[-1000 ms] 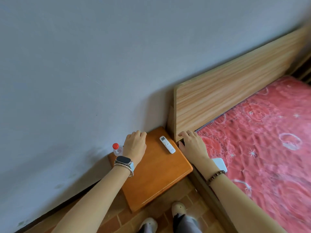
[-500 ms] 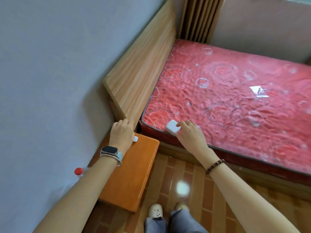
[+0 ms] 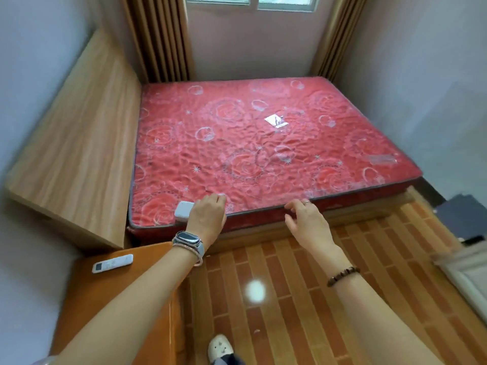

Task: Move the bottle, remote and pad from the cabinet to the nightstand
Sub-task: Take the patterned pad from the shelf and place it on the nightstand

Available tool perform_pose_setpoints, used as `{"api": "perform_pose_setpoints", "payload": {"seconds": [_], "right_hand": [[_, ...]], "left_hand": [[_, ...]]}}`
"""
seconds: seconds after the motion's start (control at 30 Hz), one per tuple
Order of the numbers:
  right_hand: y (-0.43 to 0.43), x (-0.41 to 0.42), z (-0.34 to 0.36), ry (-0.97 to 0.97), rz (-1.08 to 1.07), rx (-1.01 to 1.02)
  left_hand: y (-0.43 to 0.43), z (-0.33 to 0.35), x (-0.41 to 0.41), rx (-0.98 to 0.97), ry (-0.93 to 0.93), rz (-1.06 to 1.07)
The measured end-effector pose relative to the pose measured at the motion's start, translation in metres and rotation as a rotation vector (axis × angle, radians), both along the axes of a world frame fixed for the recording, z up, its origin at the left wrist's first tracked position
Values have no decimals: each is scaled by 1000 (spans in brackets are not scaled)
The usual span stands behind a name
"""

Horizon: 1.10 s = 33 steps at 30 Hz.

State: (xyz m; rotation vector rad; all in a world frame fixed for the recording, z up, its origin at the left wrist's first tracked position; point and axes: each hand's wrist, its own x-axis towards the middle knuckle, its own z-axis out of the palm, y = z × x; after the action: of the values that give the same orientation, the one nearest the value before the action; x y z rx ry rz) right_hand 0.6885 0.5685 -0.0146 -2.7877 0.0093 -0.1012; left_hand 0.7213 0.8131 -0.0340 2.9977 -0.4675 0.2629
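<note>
— Where is the pad (image 3: pixel 182 210)?

— It is a small white block on the red mattress (image 3: pixel 263 154), at the near left corner, just inside the edge. It is not on the nightstand (image 3: pixel 110 299).

— And the left hand (image 3: pixel 208 216)?

— It lies knuckles up on the mattress, right beside the pad, with its fingers stretched flat toward the far side. They are not curled round anything. The thumb side hides the pad's right edge, so they may be touching, but I cannot be sure.

— The right hand (image 3: pixel 307 223)?

— It hovers over the near edge of the mattress, well to the right of the pad. Its fingers are loosely bent and it holds nothing.

— What about the remote (image 3: pixel 112 263)?

— The white remote lies flat on the orange nightstand top, toward its far edge, with its display end pointing left. The nightstand stands at the near left, below the end of the wooden headboard (image 3: pixel 79 143).

— Anything on the wrists?

— There is a watch (image 3: pixel 188 239) on the left and a bead bracelet (image 3: pixel 342 275) on the right.
</note>
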Motion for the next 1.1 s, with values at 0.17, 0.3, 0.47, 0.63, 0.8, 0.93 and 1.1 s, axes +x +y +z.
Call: {"api": "perform_pose_setpoints", "payload": {"seconds": [0.17, 0.3, 0.47, 0.63, 0.8, 0.93, 1.1], "right_hand": [[-66, -69, 0, 26, -161, 14], [-114, -136, -4, 46, -294, -32], [-171, -217, -4, 84, -463, -142], [-227, -294, 3, 103, -708, -186], [-274, -364, 11, 115, -982, -187], [-305, -404, 16, 146, -1142, -198], [-340, -429, 31, 160, -1287, -211]], "left_hand": [[-74, -6, -37, 19, 51, -161], [-129, -9, -72, 68, 60, -310], [-207, -8, -109, 96, 61, -511], [-303, -1, -138, 105, 50, -749], [-404, 7, -171, 87, 54, -995], [-473, 3, -191, 63, 71, -1147], [-547, 10, -199, 38, 80, -1286]]}}
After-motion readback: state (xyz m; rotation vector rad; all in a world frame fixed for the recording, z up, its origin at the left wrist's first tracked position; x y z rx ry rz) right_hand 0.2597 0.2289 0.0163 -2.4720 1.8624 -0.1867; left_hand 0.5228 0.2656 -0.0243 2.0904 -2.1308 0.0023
